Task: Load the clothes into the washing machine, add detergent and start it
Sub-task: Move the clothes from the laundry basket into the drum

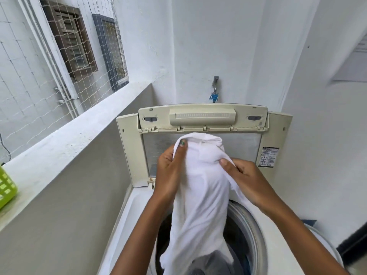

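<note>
A white garment (pixel 200 187) hangs from both my hands over the open drum (pixel 248 227) of a top-loading washing machine (pixel 127 211). My left hand (pixel 170 171) grips its upper left edge, thumb on the cloth. My right hand (pixel 246 179) pinches the cloth at the upper right. The garment's lower end reaches into the drum, where grey and dark clothes (pixel 210 262) lie. The machine's lid (pixel 202 120) stands folded up against the back wall.
A white ledge (pixel 65 139) runs along the left with a green plastic basket (pixel 6 187) on it. A tap with a blue fitting (pixel 214 90) sticks out of the wall behind the lid. Netting covers the opening on the left. A white wall stands close on the right.
</note>
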